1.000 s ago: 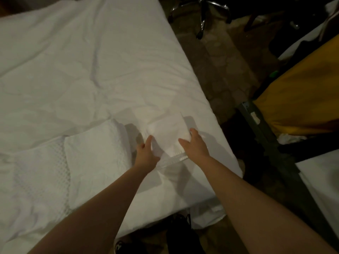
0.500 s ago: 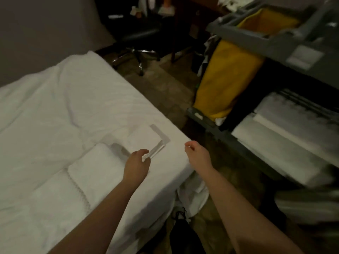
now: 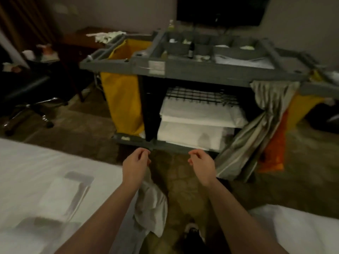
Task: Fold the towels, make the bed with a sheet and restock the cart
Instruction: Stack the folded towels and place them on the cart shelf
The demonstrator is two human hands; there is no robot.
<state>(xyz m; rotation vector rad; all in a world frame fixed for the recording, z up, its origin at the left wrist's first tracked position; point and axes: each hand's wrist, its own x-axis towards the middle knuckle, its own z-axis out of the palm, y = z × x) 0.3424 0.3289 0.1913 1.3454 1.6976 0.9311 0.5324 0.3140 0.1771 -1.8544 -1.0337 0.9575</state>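
your left hand (image 3: 134, 163) and right hand (image 3: 201, 165) hang empty, loosely curled, over the floor (image 3: 174, 182) between bed (image 3: 36, 167) and cart (image 3: 183, 71).

Left hand (image 3: 135, 163): raised, fingers loosely curled, holding nothing.
Right hand (image 3: 201, 165): level with the left, fingers loosely curled, empty.
Forearms: bare, extended forward.

The frame's right edge cuts the cart (image 3: 190, 72).

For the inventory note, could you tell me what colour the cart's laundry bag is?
The laundry bag is yellow; head view shows it best.
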